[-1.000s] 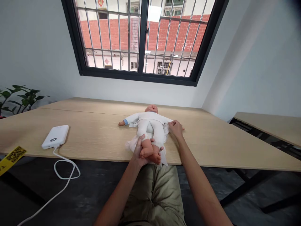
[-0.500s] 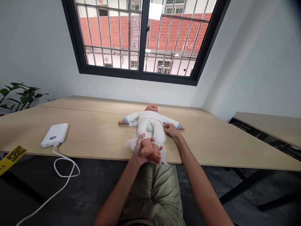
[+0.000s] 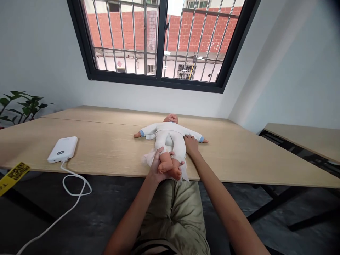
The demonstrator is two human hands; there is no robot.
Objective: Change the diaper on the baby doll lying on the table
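A baby doll [image 3: 170, 128] lies on its back on the wooden table, head toward the window and arms spread. It wears a white top with blue cuffs and white leggings [image 3: 178, 141]; its lower legs and feet are bare. My left hand [image 3: 157, 169] is closed around the lower legs from below, near the table's front edge. Thin white cloth [image 3: 149, 157] spreads out beneath the legs on both sides. Against the doll's hip, under its outstretched arm, my right hand [image 3: 191, 145] lies back up with fingers pointing forward. Its thumb and fingertips are partly hidden.
On the left of the table [image 3: 106, 148] lies a white power bank [image 3: 63, 149], its white cable [image 3: 74, 210] hanging over the front edge. A yellow tag [image 3: 13, 178] sticks out at far left. Behind are a plant [image 3: 25, 106] and a barred window; another table [image 3: 305, 136] stands right.
My right hand has turned from a bent, pinching pose at the doll's side to back up with fingers forward. My left hand keeps hold of the legs. The view has shifted slightly.
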